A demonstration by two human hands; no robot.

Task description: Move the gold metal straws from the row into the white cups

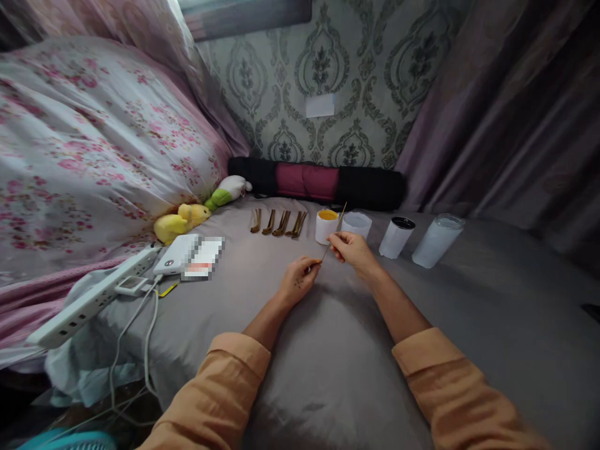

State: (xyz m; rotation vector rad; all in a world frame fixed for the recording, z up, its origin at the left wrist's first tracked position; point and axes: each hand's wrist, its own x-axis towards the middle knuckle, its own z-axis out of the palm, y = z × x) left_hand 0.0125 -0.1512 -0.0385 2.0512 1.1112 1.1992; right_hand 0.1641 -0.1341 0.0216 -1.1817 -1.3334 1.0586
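Golden-brown, thin: pinching stick (344,212) in right hand (350,250), lower end in left hand (300,279); just beyond right hand, yellow-topped white cup (322,234).

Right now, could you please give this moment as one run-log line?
left hand: pinching thin stick, lower end | right hand: same stick, higher up | by right hand: yellow-topped white container | farther left: brown bundles
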